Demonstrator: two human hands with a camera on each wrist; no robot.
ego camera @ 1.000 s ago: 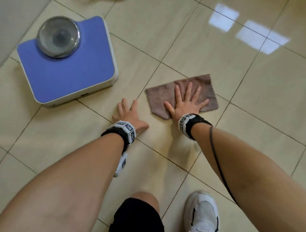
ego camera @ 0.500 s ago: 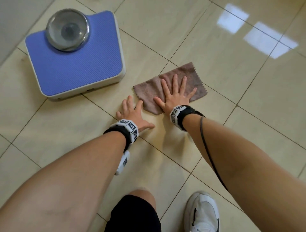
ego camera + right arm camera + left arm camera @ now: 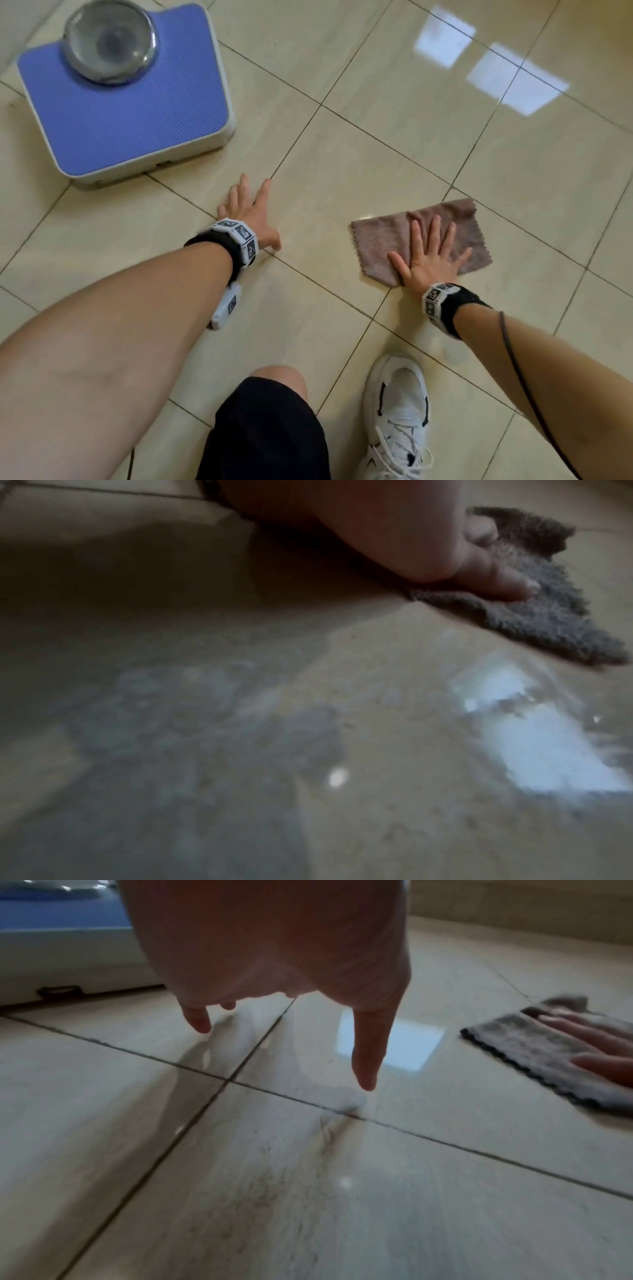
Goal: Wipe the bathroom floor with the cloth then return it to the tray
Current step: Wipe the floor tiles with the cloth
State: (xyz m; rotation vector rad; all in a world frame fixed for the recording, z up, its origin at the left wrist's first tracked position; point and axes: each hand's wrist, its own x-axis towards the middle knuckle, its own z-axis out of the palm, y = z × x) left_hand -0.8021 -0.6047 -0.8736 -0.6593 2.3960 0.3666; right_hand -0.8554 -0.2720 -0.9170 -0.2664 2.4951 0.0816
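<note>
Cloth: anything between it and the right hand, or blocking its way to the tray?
Nothing between them: the right hand lies flat on the cloth. No tray is in view, so that path cannot be judged.

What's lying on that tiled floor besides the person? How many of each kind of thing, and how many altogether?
Cloth: 1, brown, flat under the right hand
Bathroom scale: 1, blue top
Hands on the floor: 2, counting the left hand
White shoe: 1
Total: 5
No tray is in view.
</note>
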